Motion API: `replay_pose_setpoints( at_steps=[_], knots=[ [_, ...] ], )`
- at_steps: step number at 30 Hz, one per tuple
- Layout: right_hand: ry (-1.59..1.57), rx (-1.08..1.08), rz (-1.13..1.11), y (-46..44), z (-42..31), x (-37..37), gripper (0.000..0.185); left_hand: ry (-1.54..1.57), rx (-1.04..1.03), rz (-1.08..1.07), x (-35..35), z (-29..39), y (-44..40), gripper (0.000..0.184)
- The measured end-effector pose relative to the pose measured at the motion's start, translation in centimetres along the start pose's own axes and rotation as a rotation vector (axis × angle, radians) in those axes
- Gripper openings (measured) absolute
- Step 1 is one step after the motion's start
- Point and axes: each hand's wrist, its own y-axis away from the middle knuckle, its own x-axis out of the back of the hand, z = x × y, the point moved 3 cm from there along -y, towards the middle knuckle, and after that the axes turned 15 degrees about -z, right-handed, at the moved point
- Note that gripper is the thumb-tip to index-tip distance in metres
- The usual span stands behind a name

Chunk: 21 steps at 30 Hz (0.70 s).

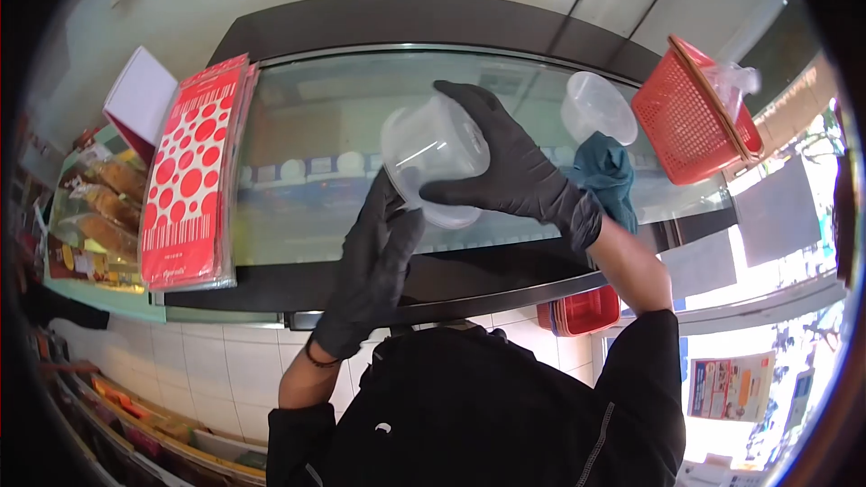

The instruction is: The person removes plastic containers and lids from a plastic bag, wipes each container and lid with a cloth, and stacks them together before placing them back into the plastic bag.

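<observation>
In the head view, a clear plastic tub (pixel 428 146) is held tilted above the glass counter top (pixel 307 108). My right hand (pixel 514 158), in a black glove, grips its right side, thumb and fingers spread around the wall. My left hand (pixel 372 261), also gloved in black, is at the tub's lower left, its fingertips partly hidden behind it. I cannot tell how firmly the left fingers hold. Just below the tub, a clear round plastic piece (pixel 454 215) shows, partly covered by my right thumb. Another clear tub (pixel 598 108) rests beyond my right wrist, beside a teal cloth (pixel 606 179).
On the counter's left stands a stack of red-and-white dotted packets (pixel 191 171). Wrapped bread loaves (pixel 113 203) lie further left. A red plastic basket (pixel 690 117) with a clear bag sits at the right end. Below the counter edge is another red basket (pixel 591 309).
</observation>
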Motion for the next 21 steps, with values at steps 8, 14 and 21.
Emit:
replay_pose_setpoints(
  at_steps=[8,14,21],
  knots=[
    [0.197,0.08,0.241,3.7,-3.4,-2.0,0.123,0.591,-0.145,0.31,-1.1,-2.5,1.0,0.039],
    [0.534,0.025,0.162,6.8,-4.7,-1.8,0.103,1.013,-0.216,0.342,0.2,-3.1,0.4,0.036],
    [0.474,0.194,0.212,7.2,-3.7,-1.7,0.079,0.989,-0.229,0.292,-0.2,-2.2,0.0,0.036]
  ],
)
